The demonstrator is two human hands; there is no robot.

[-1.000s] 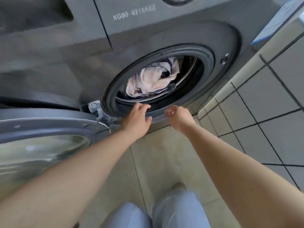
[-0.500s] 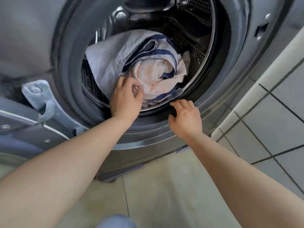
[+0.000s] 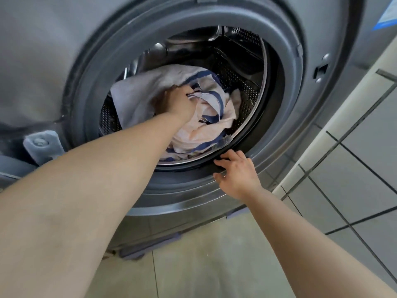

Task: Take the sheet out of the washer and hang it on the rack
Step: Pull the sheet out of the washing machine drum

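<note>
Your left hand [image 3: 176, 102] has plunged from the drum's lip into the washer [image 3: 214, 22], fingers now closed around a fistful of the sheet [image 3: 202, 125], a bunched white-and-blue-striped heap filling the lower centre of the drum. The grip looks made; the pull-out is likely next. Your right hand [image 3: 238, 175], fingers loosely spread and holding nothing, rests against the dark door seal [image 3: 277, 117] at centre right of the frame. The sheet's lower folds lie against that seal and could drag there. The door hinge [image 3: 41, 145] sits at left, tiled wall [image 3: 354, 151] at right. No rack is visible.
</note>
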